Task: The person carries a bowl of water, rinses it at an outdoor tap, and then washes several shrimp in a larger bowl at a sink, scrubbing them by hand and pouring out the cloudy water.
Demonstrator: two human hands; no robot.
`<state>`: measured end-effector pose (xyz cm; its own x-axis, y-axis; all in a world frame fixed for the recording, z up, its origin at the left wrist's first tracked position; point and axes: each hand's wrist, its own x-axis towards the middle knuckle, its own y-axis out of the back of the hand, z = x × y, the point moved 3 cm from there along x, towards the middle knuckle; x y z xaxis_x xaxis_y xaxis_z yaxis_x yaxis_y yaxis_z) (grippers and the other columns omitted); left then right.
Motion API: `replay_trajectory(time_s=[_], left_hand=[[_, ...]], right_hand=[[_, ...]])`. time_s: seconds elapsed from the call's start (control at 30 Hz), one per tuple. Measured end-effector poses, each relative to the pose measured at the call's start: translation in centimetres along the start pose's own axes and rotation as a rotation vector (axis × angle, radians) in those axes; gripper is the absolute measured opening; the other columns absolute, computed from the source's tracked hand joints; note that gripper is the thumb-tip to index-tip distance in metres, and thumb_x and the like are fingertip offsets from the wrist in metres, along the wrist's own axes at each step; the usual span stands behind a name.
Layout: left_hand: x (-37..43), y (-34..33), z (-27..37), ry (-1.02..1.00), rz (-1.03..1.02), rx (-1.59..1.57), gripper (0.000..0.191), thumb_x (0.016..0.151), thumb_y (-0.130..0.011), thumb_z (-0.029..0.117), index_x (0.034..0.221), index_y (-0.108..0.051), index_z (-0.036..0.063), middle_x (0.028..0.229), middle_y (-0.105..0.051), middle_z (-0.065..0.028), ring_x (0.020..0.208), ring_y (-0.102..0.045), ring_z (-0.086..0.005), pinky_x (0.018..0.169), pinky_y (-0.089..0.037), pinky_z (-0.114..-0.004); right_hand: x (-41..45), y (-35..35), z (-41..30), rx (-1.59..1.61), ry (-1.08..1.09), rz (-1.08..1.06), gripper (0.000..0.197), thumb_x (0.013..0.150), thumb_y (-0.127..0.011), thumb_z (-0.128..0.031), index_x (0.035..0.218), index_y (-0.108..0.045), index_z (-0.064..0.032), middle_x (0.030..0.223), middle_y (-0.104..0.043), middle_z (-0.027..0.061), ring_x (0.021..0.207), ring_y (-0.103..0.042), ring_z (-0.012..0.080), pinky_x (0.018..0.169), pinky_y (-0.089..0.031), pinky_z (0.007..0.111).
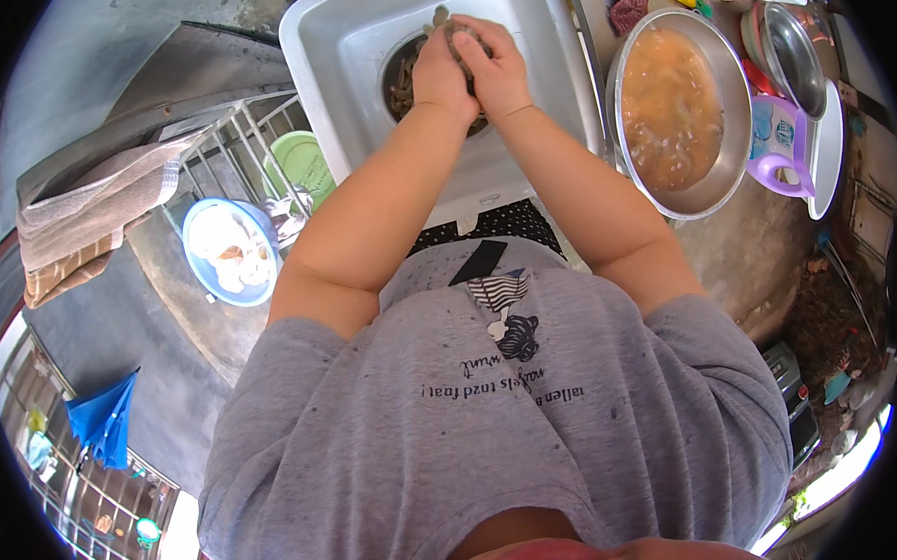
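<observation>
My left hand (pixel 444 73) and my right hand (pixel 500 70) are pressed together over a grey-white sink (pixel 555 82). Between them they grip a clump of greyish-brown, knobbly pieces (pixel 461 44); I cannot tell exactly what these are. Some of the clump sticks out past the fingertips. Beneath the hands, a round dark-rimmed bowl (pixel 387 78) sits in the sink with more such pieces (pixel 403 83) in it. My hands and wrists hide much of that bowl.
To the right stands a large metal basin (pixel 734 135) of cloudy orange-brown water. Beyond it are a purple-handled detergent bottle (pixel 794 179), stacked metal bowls (pixel 799 62) and a white tray (pixel 827 146). At left are a metal rack (pixel 237 139), a green basin (pixel 303 161) and a blue basin (pixel 245 294).
</observation>
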<state>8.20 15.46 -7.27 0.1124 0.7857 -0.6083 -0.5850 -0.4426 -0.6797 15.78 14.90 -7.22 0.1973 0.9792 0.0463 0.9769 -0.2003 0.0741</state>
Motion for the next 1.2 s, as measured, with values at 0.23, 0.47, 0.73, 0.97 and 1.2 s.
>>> replay_trajectory(time_s=[0.23,0.47,0.73,0.97,1.2], left_hand=[[3.0,8.3,1.6,0.310,0.282,0.247,0.051,0.093,-0.041,0.041,0.133,-0.036,0.0110,0.139,-0.033,-0.0115,0.128,-0.030,-0.0383,0.093,-0.020,-0.071],[1.9,9.0,3.4,0.335,0.474,0.630,0.053,0.091,-0.047,0.041,0.131,-0.037,0.0072,0.134,-0.036,-0.0162,0.120,-0.041,-0.0327,0.091,-0.038,-0.055],[-3.7,-10.2,-2.0,-0.183,-0.425,1.019,0.026,0.085,-0.053,0.014,0.109,-0.053,0.0021,0.097,-0.057,-0.0075,0.082,-0.058,-0.0156,0.069,-0.047,-0.028],[-2.1,-16.4,-14.5,-0.317,-0.561,1.640,0.039,0.074,-0.056,0.014,0.111,-0.056,0.0010,0.106,-0.060,-0.0214,0.097,-0.060,-0.0312,0.081,-0.049,-0.035],[-2.5,-14.4,-19.1,-0.005,-0.429,2.082,0.060,0.078,-0.059,0.039,0.121,-0.049,-0.0020,0.120,-0.052,-0.0221,0.109,-0.053,-0.0335,0.090,-0.045,-0.034]], right_hand=[[-1.0,-0.8,6.6,0.205,-0.521,-0.245,0.038,0.089,-0.054,-0.031,0.116,-0.058,-0.0052,0.118,-0.054,0.0086,0.113,-0.046,0.0173,0.097,-0.034,0.028],[-3.0,4.9,-0.9,-0.234,-0.403,-0.236,0.023,0.087,-0.057,-0.017,0.106,-0.060,-0.0046,0.101,-0.060,0.0035,0.085,-0.056,0.0133,0.078,-0.044,0.026],[2.5,21.1,-10.2,-0.629,0.048,-0.033,0.022,0.082,-0.058,-0.021,0.101,-0.062,-0.0114,0.098,-0.061,0.0069,0.088,-0.059,0.0209,0.078,-0.048,0.034],[5.6,25.3,-5.7,-1.466,-0.065,-0.498,0.043,0.082,-0.054,-0.047,0.121,-0.051,-0.0295,0.130,-0.043,0.0002,0.122,-0.036,0.0304,0.099,-0.032,0.051],[1.7,33.5,-1.6,-1.372,-0.078,-0.702,0.049,0.080,-0.059,-0.046,0.120,-0.052,-0.0190,0.124,-0.050,0.0098,0.116,-0.044,0.0351,0.094,-0.038,0.046]])
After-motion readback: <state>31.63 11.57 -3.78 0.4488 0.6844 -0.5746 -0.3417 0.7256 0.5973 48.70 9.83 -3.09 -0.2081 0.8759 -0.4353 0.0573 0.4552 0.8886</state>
